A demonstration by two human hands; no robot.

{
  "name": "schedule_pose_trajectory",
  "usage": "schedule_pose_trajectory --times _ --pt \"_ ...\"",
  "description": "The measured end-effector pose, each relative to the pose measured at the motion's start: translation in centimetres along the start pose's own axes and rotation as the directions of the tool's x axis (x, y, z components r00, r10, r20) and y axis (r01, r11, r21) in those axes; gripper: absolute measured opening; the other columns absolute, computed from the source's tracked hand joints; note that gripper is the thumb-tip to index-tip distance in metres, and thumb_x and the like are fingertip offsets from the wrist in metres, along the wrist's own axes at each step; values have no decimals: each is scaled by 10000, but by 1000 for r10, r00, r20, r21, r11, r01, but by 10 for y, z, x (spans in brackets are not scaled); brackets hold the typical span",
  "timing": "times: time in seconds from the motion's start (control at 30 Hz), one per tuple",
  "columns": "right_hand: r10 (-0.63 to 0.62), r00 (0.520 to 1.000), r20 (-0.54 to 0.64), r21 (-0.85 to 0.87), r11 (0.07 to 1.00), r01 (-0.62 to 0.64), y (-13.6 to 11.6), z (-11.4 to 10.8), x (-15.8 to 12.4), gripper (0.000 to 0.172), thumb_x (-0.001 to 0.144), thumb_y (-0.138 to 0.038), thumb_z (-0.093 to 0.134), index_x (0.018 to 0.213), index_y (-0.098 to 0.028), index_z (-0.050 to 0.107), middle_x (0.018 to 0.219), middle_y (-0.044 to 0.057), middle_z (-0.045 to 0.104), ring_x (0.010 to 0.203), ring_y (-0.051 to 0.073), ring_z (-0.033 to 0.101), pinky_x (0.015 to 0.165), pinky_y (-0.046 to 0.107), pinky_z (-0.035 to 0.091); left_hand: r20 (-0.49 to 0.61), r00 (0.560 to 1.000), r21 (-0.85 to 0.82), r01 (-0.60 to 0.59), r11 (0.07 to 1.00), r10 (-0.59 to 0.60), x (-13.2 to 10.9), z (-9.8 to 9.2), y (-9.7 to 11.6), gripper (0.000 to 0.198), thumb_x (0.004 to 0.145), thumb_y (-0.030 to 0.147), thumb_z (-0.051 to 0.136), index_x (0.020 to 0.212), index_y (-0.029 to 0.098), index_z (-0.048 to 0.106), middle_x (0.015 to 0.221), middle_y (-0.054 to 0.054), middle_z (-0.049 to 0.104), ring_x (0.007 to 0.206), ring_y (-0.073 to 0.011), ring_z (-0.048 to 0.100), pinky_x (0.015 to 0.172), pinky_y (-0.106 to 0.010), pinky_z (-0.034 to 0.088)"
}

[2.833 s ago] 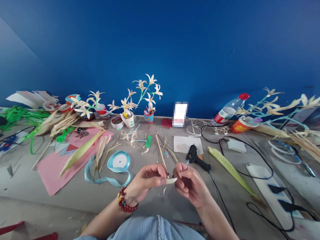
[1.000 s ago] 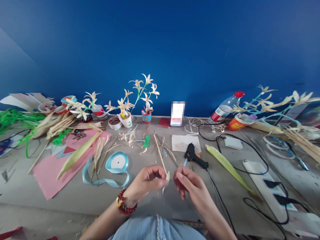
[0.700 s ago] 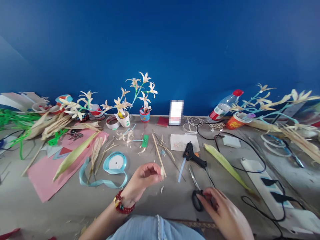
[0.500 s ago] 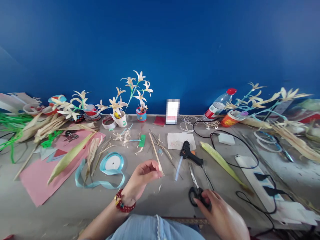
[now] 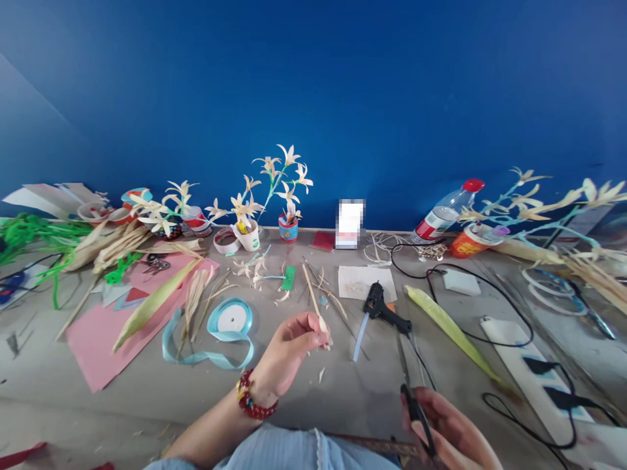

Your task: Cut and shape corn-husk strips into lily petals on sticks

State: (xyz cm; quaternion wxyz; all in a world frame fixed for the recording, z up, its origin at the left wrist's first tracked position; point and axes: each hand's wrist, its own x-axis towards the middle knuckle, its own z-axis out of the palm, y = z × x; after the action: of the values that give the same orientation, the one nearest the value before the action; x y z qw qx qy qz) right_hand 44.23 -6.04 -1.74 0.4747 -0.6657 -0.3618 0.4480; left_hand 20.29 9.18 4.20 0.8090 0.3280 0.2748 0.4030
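Note:
My left hand (image 5: 298,339) is closed in a pinch near the middle of the table. A thin wooden stick (image 5: 312,290) runs up and away from its fingertips, with a small pale husk piece (image 5: 322,324) at the near end. My right hand (image 5: 448,427), low on the right, is closed around the black handle of a pair of scissors (image 5: 415,411). The scissors are turned edge-on, and their blades point away from me. Beyond them lies a black glue gun (image 5: 385,308), a pale glue stick protruding from it.
A blue ribbon roll (image 5: 215,324) lies on the left beside pink paper (image 5: 95,352). Husk flowers stand in cups along the wall, including a white cup (image 5: 251,238). To the right are a green husk (image 5: 445,326), a power strip (image 5: 526,372), loose cables and a bottle (image 5: 443,212).
My right hand has lifted the scissors and turned them edge-on. The left hand keeps its pinch. The whole view has shifted, so the table items appear farther right.

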Motion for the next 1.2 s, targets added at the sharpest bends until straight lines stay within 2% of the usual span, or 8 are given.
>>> schedule_pose_trajectory --times 0.07,0.1,0.13,0.2,0.3,0.47,0.73,1.2 --pt "-173 979 107 -65 981 180 -15 17 6 341 778 -528 718 816 -190 698 654 48 684 545 182 642 497 239 523 -8 1000 -7 -2 1000 2 -1 3 -1 161 751 174 755 712 148 601 746 -23 597 716 -127 532 706 -246 397" --pt "-271 945 183 -121 948 296 -23 25 11 305 774 -490 727 751 -189 681 618 34 659 520 172 620 485 232 510 -15 1000 -7 -4 1000 4 -2 4 -1 153 753 165 751 718 148 603 749 -25 599 722 -129 537 707 -245 396" --pt "-342 916 211 -184 906 381 -29 32 16 278 778 -451 731 704 -195 649 584 11 626 482 152 585 459 216 484 -21 1000 -7 -6 1000 6 -2 5 -1 148 755 157 748 721 148 605 749 -26 599 724 -130 539 707 -244 395" --pt "-454 861 231 -244 829 503 -38 44 24 252 774 -412 746 722 -205 611 608 -10 629 424 117 541 427 195 459 -33 999 -7 -8 1000 8 -4 6 -1 134 757 140 742 727 147 611 749 -25 599 716 -125 536 706 -240 396" --pt "-538 811 230 -315 747 585 -43 53 30 253 765 -396 768 819 -220 594 638 -25 642 415 111 540 420 189 458 -50 999 -29 -12 1000 11 -6 6 -1 107 748 130 743 744 143 637 741 -16 594 691 -111 523 697 -229 403" --pt "-550 775 312 -433 643 631 -48 56 31 234 782 -387 751 834 -234 582 597 -44 633 403 120 527 412 207 431 -18 998 -73 -61 995 60 -7 4 -2 77 743 142 739 764 143 665 766 -23 606 699 -111 522 711 -226 417" --pt "-581 751 314 -468 593 655 -54 56 32 232 783 -400 746 830 -225 600 569 -44 630 376 111 518 395 208 400 2 998 -96 -55 994 55 -6 2 -2 92 741 166 753 779 142 673 780 -28 610 697 -111 513 711 -228 415" --pt "-509 793 335 -473 637 609 -61 57 31 259 773 -425 751 768 -229 583 559 -45 624 377 107 495 386 199 399 15 999 -103 -32 994 34 -6 -1 -3 98 749 163 754 790 150 665 803 -34 611 732 -127 547 736 -241 414"
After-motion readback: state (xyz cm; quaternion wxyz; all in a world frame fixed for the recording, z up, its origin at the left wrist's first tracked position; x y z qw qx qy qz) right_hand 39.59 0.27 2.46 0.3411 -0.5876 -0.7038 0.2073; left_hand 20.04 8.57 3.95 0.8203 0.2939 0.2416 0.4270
